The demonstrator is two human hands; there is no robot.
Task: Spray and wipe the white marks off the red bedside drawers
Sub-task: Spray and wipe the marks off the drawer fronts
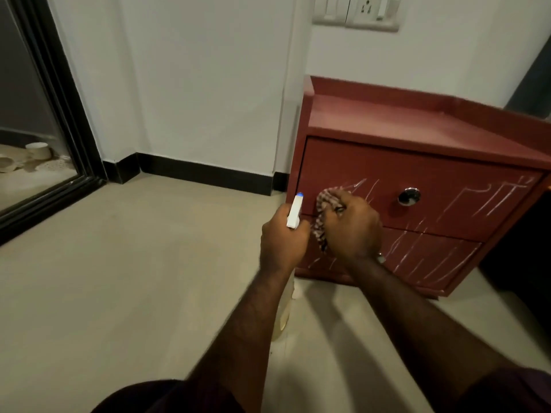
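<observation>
White wall and pale floor tiles fill most of the view, with a black skirting between them and a black-framed mirror at 9 o'clock. One switch plate sits at 12 o'clock.

At 3 o'clock stand the red bedside drawers, two fronts stacked one above the other under a lipped top. White marks cross both fronts as thin, scratchy strokes, most of them slanting. The upper drawer has one round chrome knob (a glint at the right wrist may be a second, on the lower drawer).

Near the centre, the left hand is clenched round the neck of a single spray bottle. Its long axis runs from 6 to 12 o'clock, the white head and blue nozzle tip aimed up toward the left edge of the upper drawer, the pale body hanging below the fist. Just beside it, toward 3 o'clock, the right hand grasps one bunched checked cloth against the left part of the upper front, with a fold trailing down over the seam between the two drawers.
</observation>
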